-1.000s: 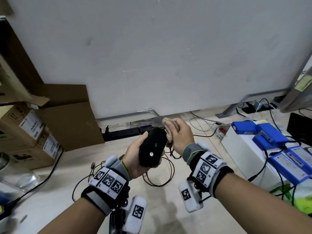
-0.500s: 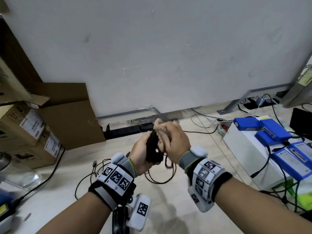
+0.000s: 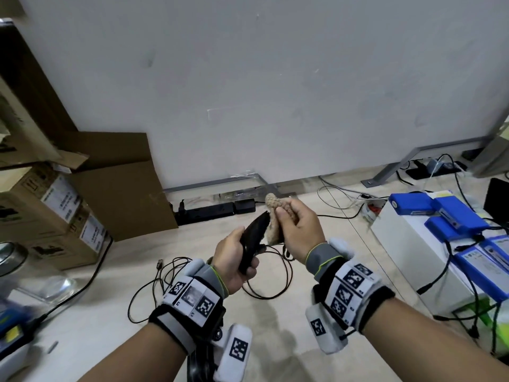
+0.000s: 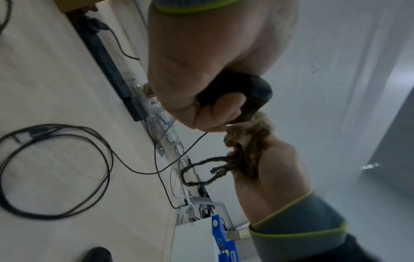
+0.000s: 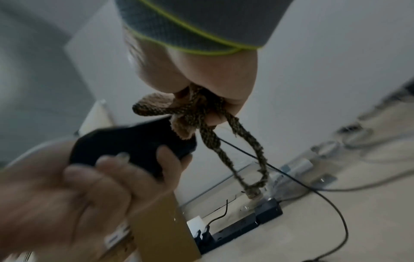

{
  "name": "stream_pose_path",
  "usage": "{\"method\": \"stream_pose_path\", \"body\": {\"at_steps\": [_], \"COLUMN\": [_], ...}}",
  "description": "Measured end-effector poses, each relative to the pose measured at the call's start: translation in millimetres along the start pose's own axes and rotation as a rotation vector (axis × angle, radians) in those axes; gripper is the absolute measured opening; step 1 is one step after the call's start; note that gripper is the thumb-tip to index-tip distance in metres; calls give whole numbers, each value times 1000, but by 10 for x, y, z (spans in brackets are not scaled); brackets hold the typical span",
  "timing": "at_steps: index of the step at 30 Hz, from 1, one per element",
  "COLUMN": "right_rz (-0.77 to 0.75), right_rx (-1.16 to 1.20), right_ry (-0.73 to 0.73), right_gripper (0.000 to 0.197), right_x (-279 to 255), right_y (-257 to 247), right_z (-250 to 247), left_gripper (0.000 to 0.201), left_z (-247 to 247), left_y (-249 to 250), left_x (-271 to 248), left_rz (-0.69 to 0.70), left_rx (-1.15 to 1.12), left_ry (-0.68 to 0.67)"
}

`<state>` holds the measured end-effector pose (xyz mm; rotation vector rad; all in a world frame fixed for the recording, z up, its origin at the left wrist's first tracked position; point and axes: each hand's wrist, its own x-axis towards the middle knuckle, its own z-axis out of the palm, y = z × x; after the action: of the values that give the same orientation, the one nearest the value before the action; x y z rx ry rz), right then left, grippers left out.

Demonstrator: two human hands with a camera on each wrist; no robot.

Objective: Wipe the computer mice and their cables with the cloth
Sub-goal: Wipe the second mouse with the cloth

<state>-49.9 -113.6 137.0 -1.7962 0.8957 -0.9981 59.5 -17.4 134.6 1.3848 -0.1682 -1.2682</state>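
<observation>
My left hand grips a black computer mouse, held edge-on above the floor; the mouse also shows in the right wrist view with the left fingers curled round it. My right hand holds a bunched tan cloth against the mouse's right side. A braided loop of the cloth hangs below the fist. The mouse's black cable drops into coils on the floor beneath both hands. In the left wrist view the cloth touches the mouse.
Cardboard boxes stand at the left, a black power strip lies along the white wall. A white box with blue battery packs and cables sits at the right. More black cable runs over the pale floor at the left.
The left hand has turned the mouse from flat underside-up to edge-on. The right hand with the cloth came down over the mouse, then drew back up to its right side.
</observation>
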Motion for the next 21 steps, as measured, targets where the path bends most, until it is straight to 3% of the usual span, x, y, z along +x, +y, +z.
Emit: {"method": "stream_pose_path", "body": {"at_steps": [3, 7, 10, 14, 17, 21], "right_rz": [-208, -460, -324, 93, 126, -45], "right_rx": [-203, -240, -279, -38, 76, 87], "right_ry": [-63, -256, -105, 40, 39, -86], "right_gripper": [26, 26, 24, 11, 12, 22], "right_x": [-232, -457, -175, 117, 78, -136], "right_y": [-35, -71, 68, 199, 175, 19], "right_z": [109, 147, 51, -67, -94, 37], "left_gripper": [30, 33, 32, 29, 38, 55], "left_z": [47, 1, -34, -65, -88, -50], "left_y": [-14, 0, -51, -78, -46, -55], "left_x": [0, -36, 12, -45, -100, -103], "left_rz": [126, 247, 299, 258, 137, 101], "left_rx": [115, 239, 328, 142, -58, -64], "left_ry": [109, 68, 111, 10, -80, -124]}}
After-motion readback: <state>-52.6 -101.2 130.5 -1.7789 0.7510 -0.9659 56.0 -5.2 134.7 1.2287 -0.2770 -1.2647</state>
